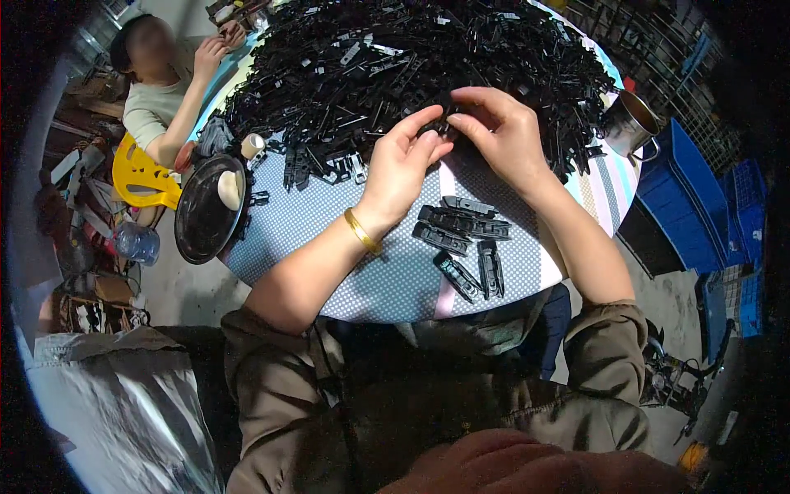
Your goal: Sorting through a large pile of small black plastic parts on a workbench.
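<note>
At the near edge of a large heap of black plastic parts [354, 86], my left hand [397, 173] and my right hand [512, 144] meet with fingertips pinched. Between them is a small black plastic part [445, 125], mostly covered by the fingers and dark against the heap, so its exact shape is hard to make out. A gold bangle [362, 231] circles my left wrist. Below my hands, several long, narrow black plastic pieces [466, 227] lie in a loose group on the patterned tablecloth [354, 280].
A black oval tray [197, 218] holding a pale round object [230, 190] sits at the left table edge, near a small cup [253, 146]. A metal mug [632, 123] stands at the right edge. Blue crates [679, 198] are beyond it. Another person [156, 99] sits far left by a yellow chair [140, 177].
</note>
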`<move>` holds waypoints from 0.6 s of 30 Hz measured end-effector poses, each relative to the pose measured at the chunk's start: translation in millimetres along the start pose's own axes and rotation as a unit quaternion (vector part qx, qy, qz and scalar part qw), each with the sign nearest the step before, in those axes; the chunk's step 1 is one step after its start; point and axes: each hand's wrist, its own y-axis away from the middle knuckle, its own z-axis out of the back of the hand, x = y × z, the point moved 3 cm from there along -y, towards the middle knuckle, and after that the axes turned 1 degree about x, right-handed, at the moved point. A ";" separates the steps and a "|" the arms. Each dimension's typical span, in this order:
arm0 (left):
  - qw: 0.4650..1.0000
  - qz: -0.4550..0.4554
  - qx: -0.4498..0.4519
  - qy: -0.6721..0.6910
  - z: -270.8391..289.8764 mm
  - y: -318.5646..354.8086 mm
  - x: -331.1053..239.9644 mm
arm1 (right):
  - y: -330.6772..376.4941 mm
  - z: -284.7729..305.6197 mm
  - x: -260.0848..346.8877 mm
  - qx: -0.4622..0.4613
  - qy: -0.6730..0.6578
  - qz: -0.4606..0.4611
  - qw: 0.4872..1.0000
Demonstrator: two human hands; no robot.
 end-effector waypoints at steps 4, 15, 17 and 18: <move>1.000 -0.001 0.001 0.009 0.6 -1.3 -3.4 | -0.2 2.1 -1.8 0.015 -0.096 -0.037 0.995; 1.000 -0.009 -0.001 0.005 4.1 -2.8 3.2 | 0.6 1.6 -11.4 0.063 -0.126 -0.177 0.974; 0.999 -0.030 0.005 -0.021 4.1 -2.8 0.1 | 1.6 0.6 -7.9 0.062 -0.129 -0.174 0.974; 0.998 -0.033 0.002 -0.048 4.3 -1.9 -2.7 | 2.4 -0.8 -5.4 0.061 -0.133 -0.172 0.974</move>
